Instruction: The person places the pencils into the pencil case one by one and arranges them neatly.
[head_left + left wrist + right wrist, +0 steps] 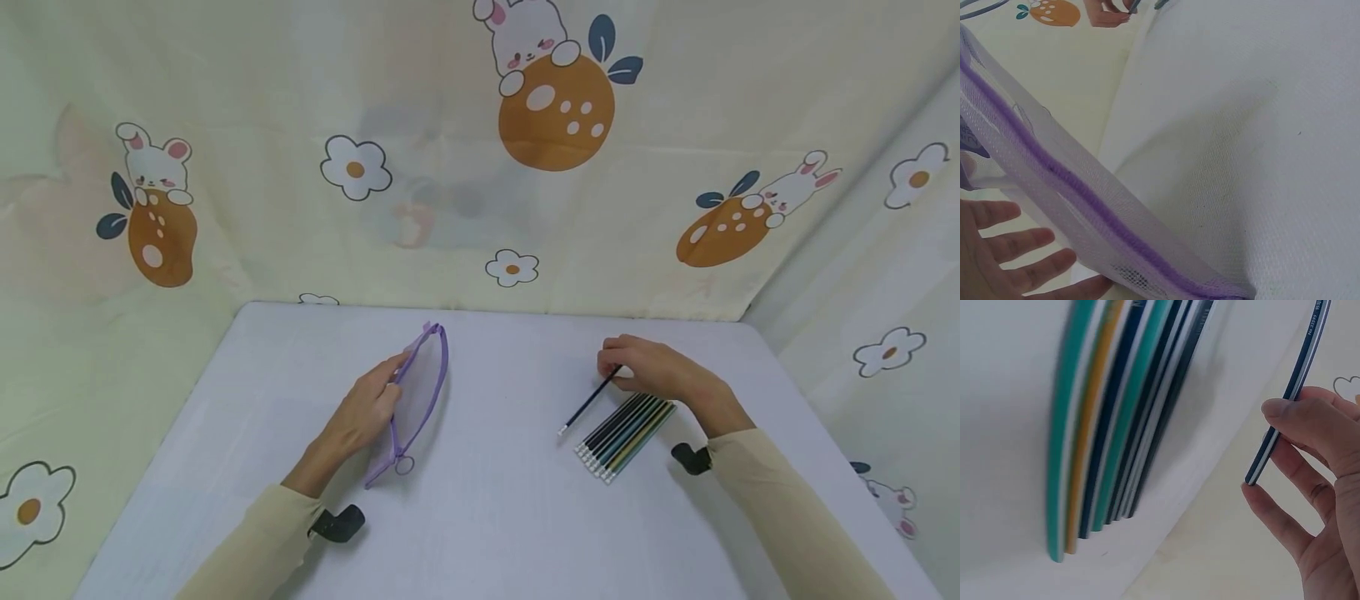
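Observation:
A purple-edged mesh pouch (440, 375) stands on its side on the white table, its mouth parted, with a ring at the near end. My left hand (367, 408) holds one edge, thumb at the opening. In the left wrist view, its fingers (1029, 240) spread along the outside of the mesh. My right hand (648, 367) pinches a dark blue pencil (588, 402) near its unsharpened end, between thumb and fingers; the white-tipped end points toward the table's middle. Just beside that hand, several pencils (626, 437) in green, yellow and dark blue lie side by side in a row.
The white table (487, 517) ends at a cloth backdrop (435, 275) printed with rabbits and flowers, which also hangs along both sides. A black wrist strap piece (339, 523) juts from the left sleeve, another (692, 458) from the right sleeve.

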A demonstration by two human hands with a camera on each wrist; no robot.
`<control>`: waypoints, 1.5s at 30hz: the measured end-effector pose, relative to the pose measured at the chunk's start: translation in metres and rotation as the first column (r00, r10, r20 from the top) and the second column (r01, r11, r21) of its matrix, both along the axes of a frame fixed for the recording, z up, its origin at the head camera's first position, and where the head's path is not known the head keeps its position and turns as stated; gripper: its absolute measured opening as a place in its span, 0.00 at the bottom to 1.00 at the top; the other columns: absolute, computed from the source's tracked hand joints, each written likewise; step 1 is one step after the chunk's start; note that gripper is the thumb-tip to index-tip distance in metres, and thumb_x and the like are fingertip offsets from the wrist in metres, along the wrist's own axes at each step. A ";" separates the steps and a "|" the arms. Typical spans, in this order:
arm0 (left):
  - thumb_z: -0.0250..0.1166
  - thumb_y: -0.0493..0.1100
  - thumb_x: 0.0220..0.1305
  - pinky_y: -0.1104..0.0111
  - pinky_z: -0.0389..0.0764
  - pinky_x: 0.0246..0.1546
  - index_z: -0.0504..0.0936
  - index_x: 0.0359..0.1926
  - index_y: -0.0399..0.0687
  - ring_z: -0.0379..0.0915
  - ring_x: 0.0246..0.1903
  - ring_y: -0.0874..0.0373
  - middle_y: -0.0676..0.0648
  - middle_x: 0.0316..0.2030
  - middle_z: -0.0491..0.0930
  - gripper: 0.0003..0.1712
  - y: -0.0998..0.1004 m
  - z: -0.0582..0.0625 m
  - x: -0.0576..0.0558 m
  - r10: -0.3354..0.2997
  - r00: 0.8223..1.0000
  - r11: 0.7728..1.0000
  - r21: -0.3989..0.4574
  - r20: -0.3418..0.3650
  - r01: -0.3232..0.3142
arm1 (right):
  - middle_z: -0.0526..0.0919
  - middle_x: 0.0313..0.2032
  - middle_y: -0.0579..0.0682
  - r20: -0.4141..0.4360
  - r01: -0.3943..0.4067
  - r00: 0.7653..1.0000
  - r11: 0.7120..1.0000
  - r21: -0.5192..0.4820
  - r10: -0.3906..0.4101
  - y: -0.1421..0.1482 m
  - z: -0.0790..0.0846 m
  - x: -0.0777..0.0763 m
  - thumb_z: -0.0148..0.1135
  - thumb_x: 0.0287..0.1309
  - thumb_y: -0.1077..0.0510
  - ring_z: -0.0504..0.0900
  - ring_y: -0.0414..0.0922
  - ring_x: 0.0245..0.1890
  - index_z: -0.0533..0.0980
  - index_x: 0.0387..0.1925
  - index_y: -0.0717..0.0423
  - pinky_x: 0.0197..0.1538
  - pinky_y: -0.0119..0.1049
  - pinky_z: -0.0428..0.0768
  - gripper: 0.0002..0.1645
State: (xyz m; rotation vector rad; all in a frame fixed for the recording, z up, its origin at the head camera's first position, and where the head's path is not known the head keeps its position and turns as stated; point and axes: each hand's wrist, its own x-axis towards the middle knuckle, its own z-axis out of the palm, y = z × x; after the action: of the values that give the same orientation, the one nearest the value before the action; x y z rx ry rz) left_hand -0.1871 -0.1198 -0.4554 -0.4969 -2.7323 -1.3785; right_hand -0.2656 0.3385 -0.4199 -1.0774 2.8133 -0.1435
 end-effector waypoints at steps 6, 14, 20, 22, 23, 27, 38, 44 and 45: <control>0.42 0.39 0.71 0.43 0.70 0.64 0.63 0.76 0.41 0.70 0.65 0.36 0.37 0.71 0.68 0.33 0.000 0.000 0.000 0.001 1.000 1.000 -0.001 0.000 -0.001 | 0.76 0.39 0.37 -0.010 0.006 1.000 1.000 -0.007 -0.006 -0.011 0.011 0.000 0.76 0.53 0.63 0.75 0.41 0.44 0.81 0.40 0.43 0.50 0.41 0.82 0.16; 0.42 0.39 0.71 0.43 0.70 0.64 0.63 0.76 0.43 0.70 0.65 0.37 0.38 0.72 0.67 0.33 0.000 0.000 0.000 -0.003 1.000 1.000 0.004 0.001 0.003 | 0.77 0.39 0.36 -0.066 -0.030 0.997 0.999 -0.027 0.029 -0.026 0.023 -0.001 0.77 0.52 0.62 0.75 0.39 0.45 0.81 0.39 0.41 0.51 0.40 0.82 0.17; 0.42 0.39 0.70 0.44 0.69 0.65 0.63 0.76 0.43 0.70 0.65 0.37 0.37 0.72 0.67 0.33 0.000 -0.001 0.000 -0.005 1.000 1.000 0.012 -0.003 0.005 | 0.78 0.38 0.35 -0.103 -0.058 0.993 0.998 -0.037 0.054 -0.037 0.032 0.001 0.77 0.52 0.61 0.75 0.38 0.44 0.81 0.39 0.40 0.50 0.38 0.82 0.16; 0.43 0.39 0.70 0.44 0.69 0.65 0.63 0.76 0.42 0.70 0.65 0.36 0.37 0.72 0.67 0.33 0.000 -0.002 0.000 -0.004 1.000 1.000 0.013 -0.005 0.004 | 0.78 0.38 0.35 -0.108 -0.057 0.993 0.997 -0.044 0.052 -0.040 0.034 0.002 0.77 0.53 0.61 0.75 0.38 0.44 0.81 0.39 0.41 0.50 0.37 0.82 0.16; 0.43 0.39 0.70 0.44 0.68 0.66 0.63 0.76 0.42 0.69 0.65 0.36 0.37 0.72 0.67 0.34 0.000 -0.002 0.000 -0.004 1.000 1.000 0.013 -0.006 0.004 | 0.78 0.39 0.36 -0.109 -0.056 0.993 0.997 -0.047 0.050 -0.041 0.035 0.002 0.77 0.53 0.61 0.76 0.38 0.44 0.82 0.40 0.42 0.50 0.37 0.82 0.15; 0.42 0.39 0.70 0.44 0.67 0.67 0.62 0.76 0.41 0.68 0.66 0.36 0.37 0.72 0.66 0.34 0.000 -0.003 0.000 -0.009 1.000 1.000 0.015 -0.011 0.009 | 0.80 0.40 0.36 -0.111 -0.053 0.993 0.996 -0.068 0.045 -0.047 0.039 0.003 0.76 0.54 0.61 0.77 0.40 0.45 0.83 0.40 0.42 0.50 0.37 0.82 0.14; 0.42 0.38 0.71 0.45 0.67 0.67 0.61 0.77 0.41 0.68 0.66 0.36 0.38 0.73 0.66 0.33 0.001 -0.003 0.000 -0.014 1.000 1.000 0.023 -0.006 0.014 | 0.81 0.42 0.38 -0.180 -0.105 0.980 0.989 -0.102 0.085 -0.062 0.050 0.001 0.76 0.55 0.60 0.76 0.38 0.46 0.84 0.42 0.43 0.50 0.36 0.83 0.13; 0.42 0.38 0.71 0.45 0.67 0.67 0.62 0.77 0.41 0.68 0.66 0.36 0.38 0.73 0.65 0.33 0.000 -0.002 -0.001 -0.016 1.000 1.000 0.016 -0.015 0.016 | 0.81 0.43 0.38 -0.189 -0.121 0.977 0.985 -0.125 0.096 -0.075 0.056 -0.002 0.75 0.55 0.60 0.76 0.38 0.47 0.84 0.43 0.42 0.51 0.36 0.83 0.14; 0.42 0.38 0.71 0.45 0.67 0.67 0.62 0.77 0.41 0.68 0.66 0.36 0.38 0.73 0.65 0.33 0.000 -0.002 -0.002 -0.016 1.000 1.000 0.016 -0.018 0.017 | 0.81 0.43 0.38 -0.192 -0.128 0.976 0.983 -0.132 0.101 -0.076 0.056 -0.003 0.75 0.55 0.60 0.76 0.38 0.47 0.85 0.43 0.43 0.51 0.36 0.83 0.14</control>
State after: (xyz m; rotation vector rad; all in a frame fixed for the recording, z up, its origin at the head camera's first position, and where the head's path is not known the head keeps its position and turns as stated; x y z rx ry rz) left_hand -0.1888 -0.1196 -0.4576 -0.5291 -2.7068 -1.3923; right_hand -0.2689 0.2622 -0.3636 -1.3474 2.9306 -0.2505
